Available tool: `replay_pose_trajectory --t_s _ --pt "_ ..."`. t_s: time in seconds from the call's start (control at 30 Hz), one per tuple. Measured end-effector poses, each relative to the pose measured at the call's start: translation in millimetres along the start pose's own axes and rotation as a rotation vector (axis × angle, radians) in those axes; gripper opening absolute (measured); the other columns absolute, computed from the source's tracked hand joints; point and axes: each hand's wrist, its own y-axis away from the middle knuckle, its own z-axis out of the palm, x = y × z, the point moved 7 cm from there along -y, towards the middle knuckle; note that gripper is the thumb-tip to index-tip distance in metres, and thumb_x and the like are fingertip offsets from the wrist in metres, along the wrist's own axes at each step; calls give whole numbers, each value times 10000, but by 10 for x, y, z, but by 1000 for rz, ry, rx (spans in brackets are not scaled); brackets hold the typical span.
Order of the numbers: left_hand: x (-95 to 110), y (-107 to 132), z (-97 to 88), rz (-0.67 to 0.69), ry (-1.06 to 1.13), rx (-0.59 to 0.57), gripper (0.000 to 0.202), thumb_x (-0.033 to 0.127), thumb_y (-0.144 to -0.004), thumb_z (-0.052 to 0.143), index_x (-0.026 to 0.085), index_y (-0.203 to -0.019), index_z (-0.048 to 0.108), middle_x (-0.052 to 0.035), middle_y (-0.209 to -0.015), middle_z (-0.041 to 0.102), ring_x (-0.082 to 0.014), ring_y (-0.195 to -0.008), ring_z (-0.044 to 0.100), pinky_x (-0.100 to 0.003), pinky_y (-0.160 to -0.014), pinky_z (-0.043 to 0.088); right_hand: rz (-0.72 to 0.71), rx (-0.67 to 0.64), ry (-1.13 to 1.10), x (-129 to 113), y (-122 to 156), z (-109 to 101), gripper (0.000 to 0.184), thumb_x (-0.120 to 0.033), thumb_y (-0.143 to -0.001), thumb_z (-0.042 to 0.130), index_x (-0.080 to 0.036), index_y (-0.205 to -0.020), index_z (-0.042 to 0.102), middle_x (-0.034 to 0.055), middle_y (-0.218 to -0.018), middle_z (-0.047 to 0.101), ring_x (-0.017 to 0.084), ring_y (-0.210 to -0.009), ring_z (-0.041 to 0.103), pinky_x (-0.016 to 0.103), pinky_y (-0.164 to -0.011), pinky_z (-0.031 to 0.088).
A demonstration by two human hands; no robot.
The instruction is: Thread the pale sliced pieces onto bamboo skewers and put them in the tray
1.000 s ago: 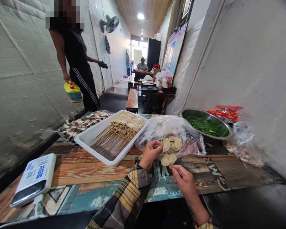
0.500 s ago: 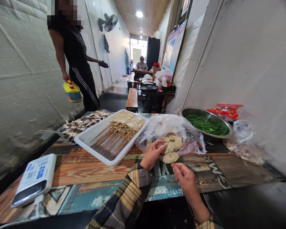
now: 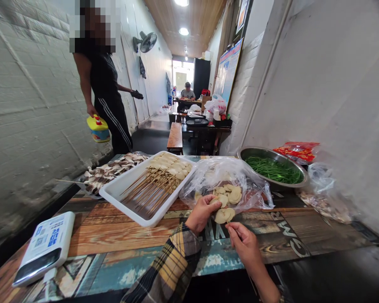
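My right hand pinches a thin bamboo skewer that carries pale round slices at its upper end. My left hand is closed on another pale slice, held against the skewer's tip. Just beyond both hands lies a clear plastic bag with more loose slices inside. A white tray of finished skewers stands to the left of my hands.
A second tray of dark mushroom skewers sits behind the white one. A steel bowl of green stems and red packets lie at the right by the wall. A white scale rests at the near left. A person holding a yellow container stands at the left wall.
My left hand has drawn a slice out of the bag and brought it down onto the skewer tip. The camera view has tilted slightly.
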Motion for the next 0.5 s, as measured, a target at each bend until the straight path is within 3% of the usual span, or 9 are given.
replay_pose_trajectory --t_s 0.13,0.3,0.5 --pt "19 -2 -17 0 -5 25 402 396 -556 849 126 -768 640 -45 -701 672 -131 -612 593 -220 -574 411 10 7 -47 70 -21 13 330 -450 -886 553 -136 -961 624 -29 -569 516 127 -484 472 231 -483 374" --pt "12 -15 -48 5 -8 27 383 383 -569 841 126 -759 631 0 -667 611 -78 -538 500 -199 -509 335 -16 21 -39 122 -38 -9 390 -407 -875 577 -116 -1135 580 -65 -540 449 120 -488 429 233 -499 352" --pt "-22 -24 -21 -26 18 -21 377 368 -564 848 123 -744 623 10 -663 589 -71 -544 486 -201 -522 324 -24 14 -93 173 -34 -13 487 -394 -851 617 -109 -1240 551 -78 -573 400 107 -511 388 232 -516 331"
